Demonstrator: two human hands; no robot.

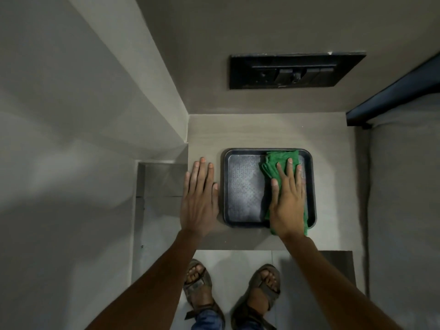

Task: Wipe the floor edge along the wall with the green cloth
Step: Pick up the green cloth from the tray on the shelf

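Note:
A folded green cloth (273, 163) lies in the right half of a dark square tray (245, 186) on a small wood-grain tabletop (238, 132). My right hand (288, 201) lies flat on top of the cloth, fingers together and pointing at the wall, covering most of it. My left hand (200, 198) rests flat and open on the tabletop just left of the tray, holding nothing. The floor (228, 260) shows below the tabletop's front edge, where my sandalled feet stand.
A black switch panel (292, 71) is set in the wall behind the tabletop. A pale wall and a stepped ledge (162, 179) close off the left side. A bed with a dark frame (392, 96) stands at the right.

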